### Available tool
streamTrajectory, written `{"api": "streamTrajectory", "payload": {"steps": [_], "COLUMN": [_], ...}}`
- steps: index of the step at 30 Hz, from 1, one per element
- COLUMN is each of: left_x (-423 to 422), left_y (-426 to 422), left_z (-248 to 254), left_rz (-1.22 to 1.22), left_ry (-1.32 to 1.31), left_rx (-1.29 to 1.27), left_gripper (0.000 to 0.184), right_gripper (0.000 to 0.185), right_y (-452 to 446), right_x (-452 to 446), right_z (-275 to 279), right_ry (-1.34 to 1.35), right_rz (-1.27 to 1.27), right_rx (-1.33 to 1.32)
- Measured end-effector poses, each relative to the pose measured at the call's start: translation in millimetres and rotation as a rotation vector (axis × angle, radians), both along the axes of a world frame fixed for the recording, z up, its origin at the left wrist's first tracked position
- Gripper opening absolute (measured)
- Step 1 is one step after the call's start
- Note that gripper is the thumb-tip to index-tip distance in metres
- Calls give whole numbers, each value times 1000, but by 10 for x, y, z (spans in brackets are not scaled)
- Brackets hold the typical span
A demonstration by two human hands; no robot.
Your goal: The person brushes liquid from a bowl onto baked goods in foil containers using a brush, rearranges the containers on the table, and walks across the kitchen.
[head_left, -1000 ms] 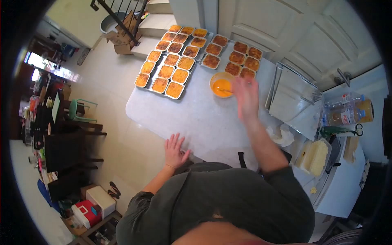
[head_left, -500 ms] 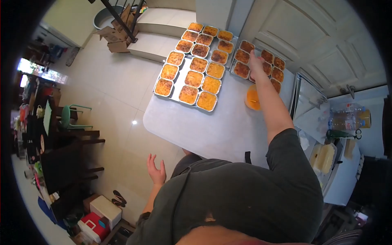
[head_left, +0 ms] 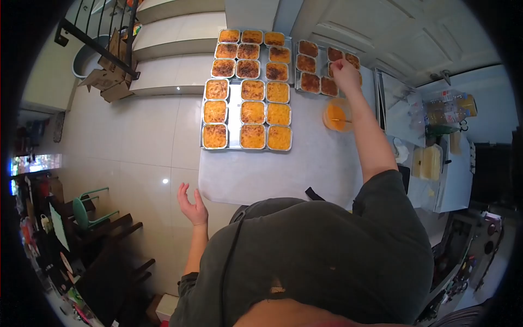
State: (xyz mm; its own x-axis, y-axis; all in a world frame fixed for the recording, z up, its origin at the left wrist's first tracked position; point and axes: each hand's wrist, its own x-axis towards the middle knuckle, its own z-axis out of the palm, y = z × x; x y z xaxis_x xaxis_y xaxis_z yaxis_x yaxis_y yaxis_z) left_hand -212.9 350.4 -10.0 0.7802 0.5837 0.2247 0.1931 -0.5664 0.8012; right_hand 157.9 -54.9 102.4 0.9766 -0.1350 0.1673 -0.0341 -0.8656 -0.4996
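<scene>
My right hand (head_left: pixel 345 73) is over the back right tray (head_left: pixel 298 86), among foil pans of browned baked food (head_left: pixel 310 83). Its fingers are bent together, and what they hold, if anything, is hidden. Below that wrist stands a clear round tub of orange sauce (head_left: pixel 333 115), with a thin handle sticking out of it. Low at the left, away from the table, my left hand (head_left: pixel 194 207) hangs in the air, fingers spread and nothing in it. Several more foil pans with a golden, browned top (head_left: pixel 253 112) sit in rows on metal trays (head_left: pixel 234 109) at the table's left.
A white table (head_left: pixel 256 177) lies before me. Tiled steps (head_left: pixel 174 75) and a black railing (head_left: pixel 98 46) rise at the back left, near a cardboard box (head_left: pixel 106 79). A white door (head_left: pixel 392 32) stands behind. To the right are plastic bottles (head_left: pixel 447 111). A green stool (head_left: pixel 81 212) is at the left.
The camera view has turned, so the table and trays appear straighter and further left. My right hand has moved slightly over the back right tray and its fingers look more closed. My left hand stays open.
</scene>
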Motion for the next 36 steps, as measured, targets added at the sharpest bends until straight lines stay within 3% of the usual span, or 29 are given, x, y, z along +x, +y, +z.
{"api": "streamTrajectory", "payload": {"steps": [4,6,8,11,14,17,23,29,36], "left_x": [317,517,732,1061,1415,1648,1839,1910,1955], "left_y": [51,114,210,344,318,388,504,511,616], "left_z": [-17,-42,-98,-190,34,-14,-176,4,31], "left_rz": [1,-5,-39,-128,-201,-296,-329,-369,-471], "left_ry": [69,115,156,238,368,411,451,531,653], "left_rx": [-164,-317,-428,-547,-668,-738,-842,-657,-521], "left_gripper": [27,27,28,33,39,37,29,24,24], "right_gripper": [16,21,26,26,25,24,22,21,21], "right_y": [417,567,687,689,765,743,731,672,616], "right_x": [-566,-867,-1153,-1359,-1358,-1282,-1218,-1134,-1147], "right_z": [69,-187,-432,-941,-917,-949,-977,-896,-959], "right_ry": [122,68,223,250,634,717,765,892,953], "right_rz": [128,172,182,85,-209,-192,-177,-132,-170], "right_rx": [170,281,372,421,895,1091,1102,960,1004]}}
